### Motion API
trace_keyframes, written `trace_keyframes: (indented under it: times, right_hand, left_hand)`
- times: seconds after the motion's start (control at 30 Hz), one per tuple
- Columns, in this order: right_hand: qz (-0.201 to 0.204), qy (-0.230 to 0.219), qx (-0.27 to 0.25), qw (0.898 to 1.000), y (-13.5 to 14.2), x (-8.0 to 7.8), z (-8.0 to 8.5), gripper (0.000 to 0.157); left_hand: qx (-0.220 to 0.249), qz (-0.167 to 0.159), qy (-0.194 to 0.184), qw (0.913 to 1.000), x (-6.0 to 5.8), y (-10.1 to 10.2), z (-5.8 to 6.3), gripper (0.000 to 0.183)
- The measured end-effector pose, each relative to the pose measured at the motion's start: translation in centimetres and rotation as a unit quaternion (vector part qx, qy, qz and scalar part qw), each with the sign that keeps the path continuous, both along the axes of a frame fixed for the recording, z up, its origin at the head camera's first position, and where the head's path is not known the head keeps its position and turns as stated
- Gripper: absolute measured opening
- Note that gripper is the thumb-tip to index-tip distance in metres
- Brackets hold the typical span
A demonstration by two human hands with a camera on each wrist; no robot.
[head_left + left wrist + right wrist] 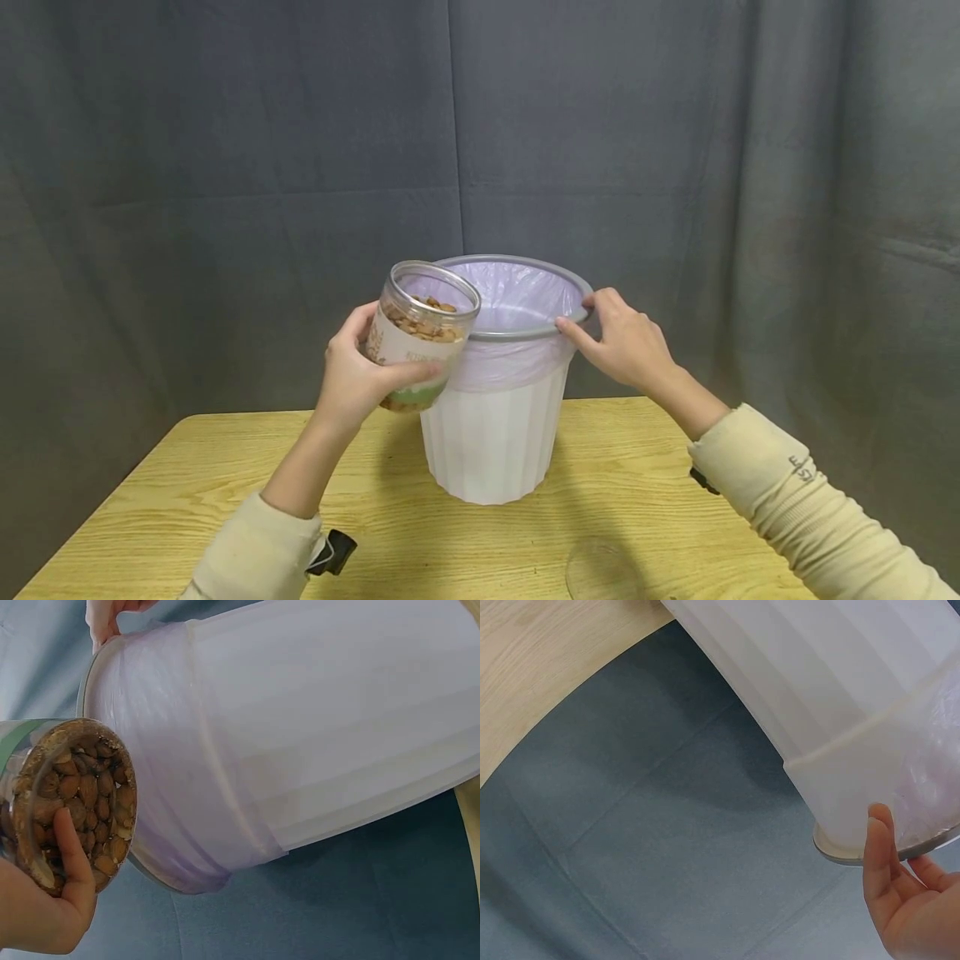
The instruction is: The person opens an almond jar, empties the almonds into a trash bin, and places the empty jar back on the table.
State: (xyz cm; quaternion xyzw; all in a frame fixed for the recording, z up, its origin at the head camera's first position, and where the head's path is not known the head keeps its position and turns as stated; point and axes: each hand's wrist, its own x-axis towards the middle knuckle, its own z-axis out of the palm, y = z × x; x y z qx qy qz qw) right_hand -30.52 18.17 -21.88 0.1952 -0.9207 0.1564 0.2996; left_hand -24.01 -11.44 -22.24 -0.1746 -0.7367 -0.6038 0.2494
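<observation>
My left hand (352, 375) grips a clear plastic jar (420, 343) of almonds (88, 791), fingers behind it and thumb across its front. Its lidless mouth leans right, towards the trash can (491, 446), and the jar overlaps the can's left rim in the head view. Almonds show below the mouth and through the base in the left wrist view. White and ribbed, the can stands upright with a pale purple bag (517, 367) folded over its top. My right hand (628, 343) holds the grey rim (930, 844) on the right, thumb and fingers around it.
A transparent round lid (603, 570) lies near the front of the wooden table (660, 500). Behind the table hangs a dark grey curtain (300, 150).
</observation>
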Motion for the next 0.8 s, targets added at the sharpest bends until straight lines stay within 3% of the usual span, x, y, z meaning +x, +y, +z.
trace_keyframes:
  times: [0.5,0.8]
  right_hand:
    - [0.001,0.003,-0.002,1.0,0.0,0.1,-0.1,0.056]
    - [0.002,0.003,0.0,1.0,-0.1,0.1,-0.2,0.056]
  left_hand:
    - [-0.028,0.012,0.019,0.9994,-0.4,-0.3,2.3,0.073]
    - [-0.086,0.062,0.02,0.9941,-1.0,-1.1,3.5,0.074]
